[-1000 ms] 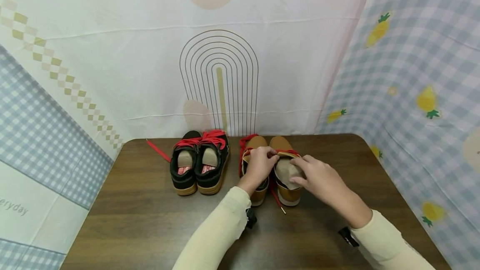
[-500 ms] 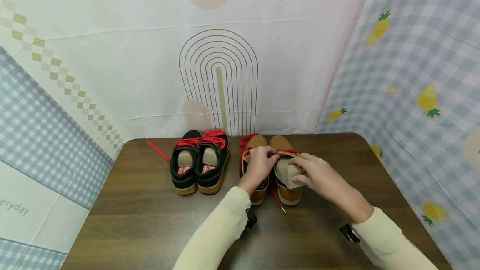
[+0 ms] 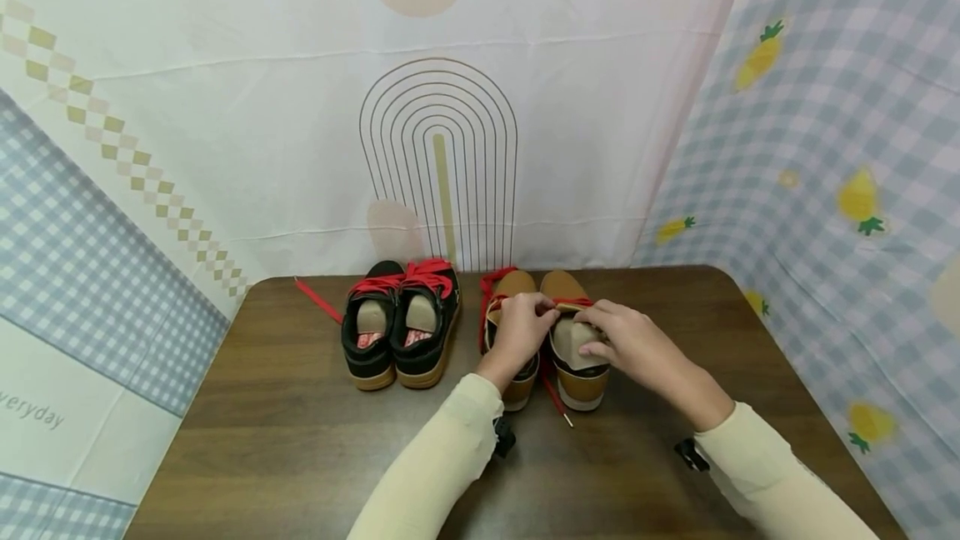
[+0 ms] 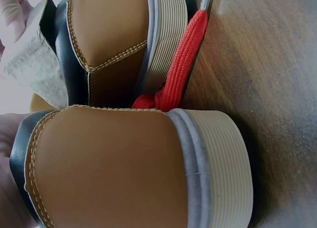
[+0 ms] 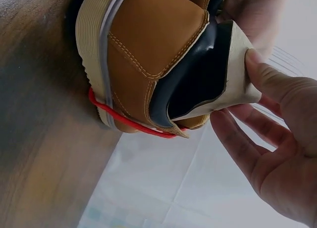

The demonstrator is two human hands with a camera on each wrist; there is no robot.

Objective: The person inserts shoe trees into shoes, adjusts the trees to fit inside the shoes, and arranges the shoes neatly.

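A tan shoe (image 3: 582, 384) with a dark lining and red lace stands at the right of a pair. Inside its opening sits a beige cardboard-like insert (image 3: 567, 342), its edge rising above the collar in the right wrist view. My right hand (image 3: 637, 348) pinches that edge between thumb and fingers. My left hand (image 3: 519, 330) reaches over the other tan shoe (image 3: 517, 394) and pinches the right shoe's front near the tongue and lace. The left hand's fingertips are partly hidden. Most of the left tan shoe lies under the left hand and wrist.
A pair of black shoes (image 3: 420, 361) with red laces stands to the left, with beige inserts in them. One red lace (image 3: 318, 300) trails leftward. Everything stands on a brown wooden table (image 3: 300, 457), with a printed cloth (image 3: 585, 148) behind it.
My right hand has shifted slightly left and up with the insert's edge. More dark lining shows at the shoe's heel. The left hand has stayed in place.
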